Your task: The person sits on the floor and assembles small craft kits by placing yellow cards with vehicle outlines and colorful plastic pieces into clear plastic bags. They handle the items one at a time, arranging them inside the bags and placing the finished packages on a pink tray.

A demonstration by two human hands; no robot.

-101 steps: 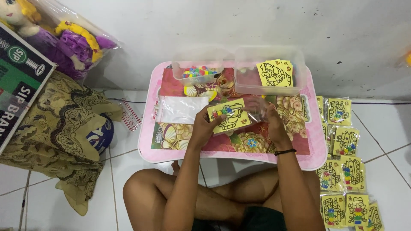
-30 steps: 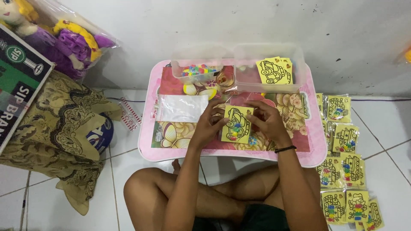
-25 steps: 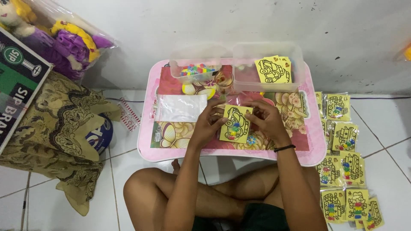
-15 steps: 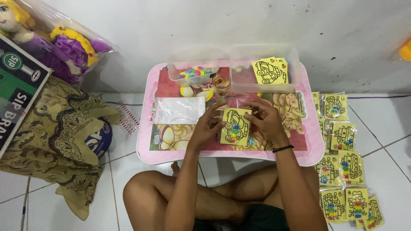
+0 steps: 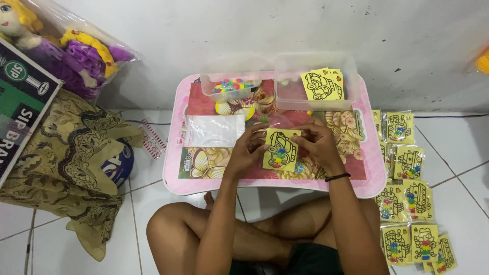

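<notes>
A plain white wall (image 5: 397,35) rises behind a floor of white tiles (image 5: 66,254) with dark grout lines. A low pink surface (image 5: 175,153) with a floral top stands against the wall under even, soft light.

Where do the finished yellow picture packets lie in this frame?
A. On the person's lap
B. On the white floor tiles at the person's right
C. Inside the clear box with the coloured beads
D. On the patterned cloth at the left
B: the yellow picture packets lie in rows on the floor tiles beside the pink table, on the side of the right hand.
</notes>
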